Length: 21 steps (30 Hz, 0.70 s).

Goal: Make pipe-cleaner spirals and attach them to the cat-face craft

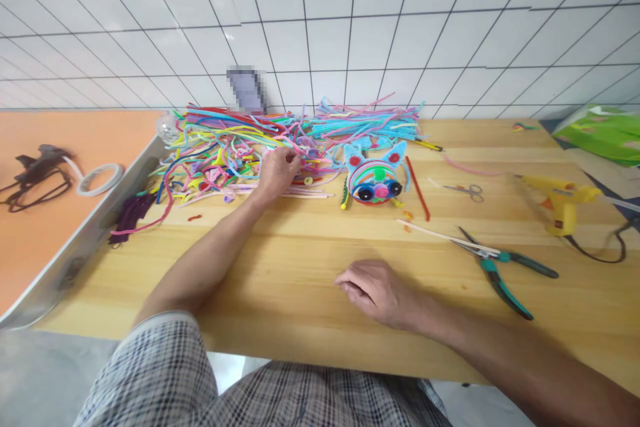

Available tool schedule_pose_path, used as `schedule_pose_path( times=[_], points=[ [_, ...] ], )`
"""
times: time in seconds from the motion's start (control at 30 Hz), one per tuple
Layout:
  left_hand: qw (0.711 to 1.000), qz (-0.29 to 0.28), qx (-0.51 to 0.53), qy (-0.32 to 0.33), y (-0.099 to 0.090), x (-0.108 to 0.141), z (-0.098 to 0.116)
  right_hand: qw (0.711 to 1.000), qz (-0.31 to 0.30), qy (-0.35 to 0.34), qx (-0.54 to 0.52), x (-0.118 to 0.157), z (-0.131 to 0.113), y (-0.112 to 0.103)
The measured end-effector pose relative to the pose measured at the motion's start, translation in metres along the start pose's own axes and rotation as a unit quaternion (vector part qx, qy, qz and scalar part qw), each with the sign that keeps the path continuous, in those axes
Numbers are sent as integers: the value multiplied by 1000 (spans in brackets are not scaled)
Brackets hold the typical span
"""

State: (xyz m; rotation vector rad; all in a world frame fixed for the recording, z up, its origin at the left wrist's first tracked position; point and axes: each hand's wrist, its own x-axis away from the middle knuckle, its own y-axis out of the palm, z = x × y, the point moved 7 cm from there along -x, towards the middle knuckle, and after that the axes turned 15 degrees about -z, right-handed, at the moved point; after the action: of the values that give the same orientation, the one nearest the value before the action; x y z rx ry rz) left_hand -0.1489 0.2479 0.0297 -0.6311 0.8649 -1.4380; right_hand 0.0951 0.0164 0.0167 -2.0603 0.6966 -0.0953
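The far-left fuzzy sticks (pixel 217 175) look light and bendy, best pinched in the middle; I can't tell if the left hand (pixel 280 172) grips any, and the right hand (pixel 376 291) is curled closed, seemingly empty.

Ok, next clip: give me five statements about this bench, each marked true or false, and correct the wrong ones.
1. The left hand is at the pile of pipe cleaners. True.
2. The right hand is gripping the pliers. False: it lies apart from them, fingers loosely curled.
3. The glue gun is yellow. True.
4. The ears of the cat-like figure are plain green. False: they are light blue with red spots.
5. In the picture, the scissors lie left of the cat-like figure. False: they lie to its right.
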Motion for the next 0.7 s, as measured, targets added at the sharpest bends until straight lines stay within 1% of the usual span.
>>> schedule_pose_path(
  times=[0.07, 0.1, 0.17, 0.27, 0.37, 0.43, 0.5, 0.57, 0.63, 0.7],
  points=[
    [999, 30, 40, 14, -5, 0, -9, 1000, -4, 0, -2, -1, -1, -2],
    [998, 32, 45, 26, -6, 0, -12, 1000, -4, -1, -3, -1, -1, -3],
    [998, 8, 24, 64, -3, -1, -12, 1000, -4, -3, -3, -2, -2, -4],
    [991, -29, -21, 127, 6, 1, -5, 1000, 1, -6, -1, -2, -2, -4],
    [989, -39, -24, 142, 12, 1, -2, 1000, 9, -8, 5, -2, -2, -4],
    [990, -40, 4, 139, 12, 0, -2, 1000, 7, -7, 8, -2, -2, -3],
    [989, -24, 70, 128, 6, -3, -4, 1000, 6, -8, 8, -2, -2, -2],
    [979, 4, 172, 111, -4, -7, -10, 1000, 12, -9, 8, -1, -2, -3],
    [954, 24, 285, 86, -12, -12, -17, 1000, 18, -8, 7, -1, -1, -4],
    [924, 28, 378, 54, -15, -16, -24, 1000, 19, -8, 4, -1, -1, -4]
  ],
)
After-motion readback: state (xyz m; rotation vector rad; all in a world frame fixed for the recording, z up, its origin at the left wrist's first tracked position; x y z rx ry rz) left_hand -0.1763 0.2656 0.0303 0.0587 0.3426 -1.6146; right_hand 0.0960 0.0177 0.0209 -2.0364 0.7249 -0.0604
